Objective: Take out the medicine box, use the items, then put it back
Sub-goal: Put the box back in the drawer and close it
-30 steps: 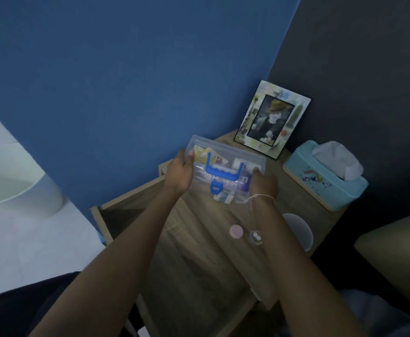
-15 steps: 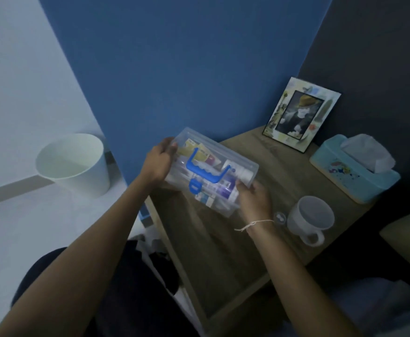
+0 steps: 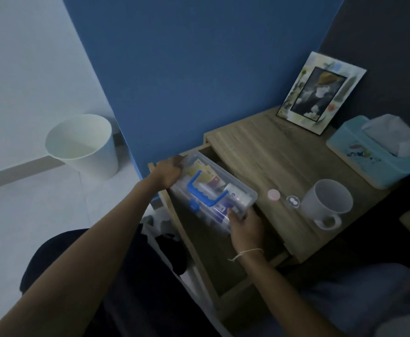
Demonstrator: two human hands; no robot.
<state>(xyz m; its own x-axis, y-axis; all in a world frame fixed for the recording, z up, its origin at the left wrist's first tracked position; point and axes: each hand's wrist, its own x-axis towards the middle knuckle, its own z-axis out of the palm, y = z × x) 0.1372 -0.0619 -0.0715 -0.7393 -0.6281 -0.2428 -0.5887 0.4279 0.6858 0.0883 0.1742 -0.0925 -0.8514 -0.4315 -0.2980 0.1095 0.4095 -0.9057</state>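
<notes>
Lowered since earlier: medicine box (image 3: 211, 190) now over open drawer (image 3: 223, 259), left hand (image 3: 167, 170) at 10, right hand (image 3: 246, 226) at 5, both gripping it

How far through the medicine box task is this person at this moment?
Late stage, it seems. Looks done: items used, judging by the pink cap, small pill container and mug left on the nightstand top. In hand: the left hand and right hand hold the closed medicine box over the open drawer. Left: setting it down, closing the drawer.
</notes>
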